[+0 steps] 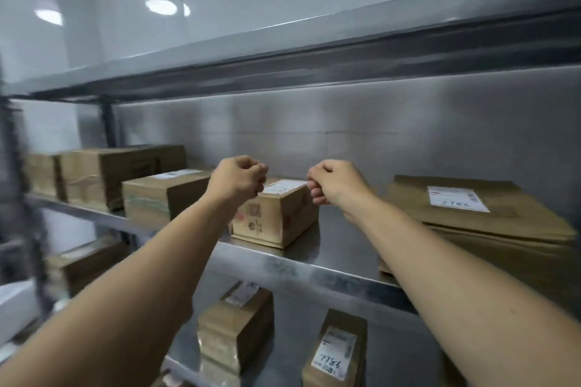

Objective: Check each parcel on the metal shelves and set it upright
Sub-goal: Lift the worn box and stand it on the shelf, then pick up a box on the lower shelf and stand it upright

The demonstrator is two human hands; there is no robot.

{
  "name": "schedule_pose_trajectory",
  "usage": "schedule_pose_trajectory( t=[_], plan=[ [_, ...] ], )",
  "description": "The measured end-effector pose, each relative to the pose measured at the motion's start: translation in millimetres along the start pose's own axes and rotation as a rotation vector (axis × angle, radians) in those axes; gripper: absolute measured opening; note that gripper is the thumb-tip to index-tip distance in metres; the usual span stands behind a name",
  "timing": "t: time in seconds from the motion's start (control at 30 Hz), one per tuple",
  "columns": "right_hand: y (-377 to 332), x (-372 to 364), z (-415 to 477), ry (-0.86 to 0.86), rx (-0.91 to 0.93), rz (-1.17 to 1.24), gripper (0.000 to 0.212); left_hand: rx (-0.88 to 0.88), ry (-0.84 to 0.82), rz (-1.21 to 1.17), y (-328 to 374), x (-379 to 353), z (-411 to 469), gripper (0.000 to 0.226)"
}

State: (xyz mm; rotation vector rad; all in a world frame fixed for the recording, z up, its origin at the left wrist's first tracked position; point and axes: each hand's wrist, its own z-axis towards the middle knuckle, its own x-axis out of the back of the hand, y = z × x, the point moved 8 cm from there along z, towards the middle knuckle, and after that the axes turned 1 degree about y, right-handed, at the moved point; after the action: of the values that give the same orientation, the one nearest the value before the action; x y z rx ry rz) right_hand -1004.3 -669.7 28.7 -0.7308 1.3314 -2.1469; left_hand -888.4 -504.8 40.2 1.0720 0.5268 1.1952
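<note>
The left grip [239, 178] is a closed fist with nothing visible in it, over the upper left corner of the box [276, 221]. The right grip [334, 181] is curled too, its fingertips [317, 198] against or just beside the box's upper right edge. Whether it has hold of the box, I cannot tell.

The box sits between and just below both grips, on the middle shelf [317, 272], and neither grip is clearly nearer. It lies flat, with its label [284, 187] facing up. Its long axis runs from the shelf's front lip back toward the rear panel [345, 135], skewed slightly, with a short end facing out. Its near bottom corner is right at the lip.

Judging from this, standing the box on end means tipping it about that short end. With a grip at each side, either can steady it while the other lifts.

Room is fair. There is bare shelf to the right, before the flat parcel [471, 214], and a narrow gap to the left, before the next parcel [157, 198]. The upper shelf [314, 50] is well above, so headroom looks ample. The risk I see is the front lip, because a pull outward could slide the box off toward the parcels on the lower shelf [235, 324].
</note>
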Motion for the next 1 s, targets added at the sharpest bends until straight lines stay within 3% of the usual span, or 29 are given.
schedule_pose_trajectory(
  t=[0.17,0.47,0.73,1.0],
  plan=[
    [3.4,-121.5,-6.4,-0.218,-0.007,0.046,0.03,0.078,0.176,0.104,-56.4,110.9,-11.6,0.03],
    [4.8,-329.7,-61.0,-0.535,-0.061,0.108,0.027,0.248,0.347,0.135,-142.8,284.9,-56.9,0.016],
    [22.7,-494.4,-102.7,-0.629,-0.145,0.149,0.03,0.39,0.389,0.227,-231.5,417.9,-70.5,0.015],
    [72.0,-600.6,-102.0,-0.653,-0.269,0.096,0.027,0.538,0.381,0.211,-340.5,483.0,-49.8,0.02]
  ],
)
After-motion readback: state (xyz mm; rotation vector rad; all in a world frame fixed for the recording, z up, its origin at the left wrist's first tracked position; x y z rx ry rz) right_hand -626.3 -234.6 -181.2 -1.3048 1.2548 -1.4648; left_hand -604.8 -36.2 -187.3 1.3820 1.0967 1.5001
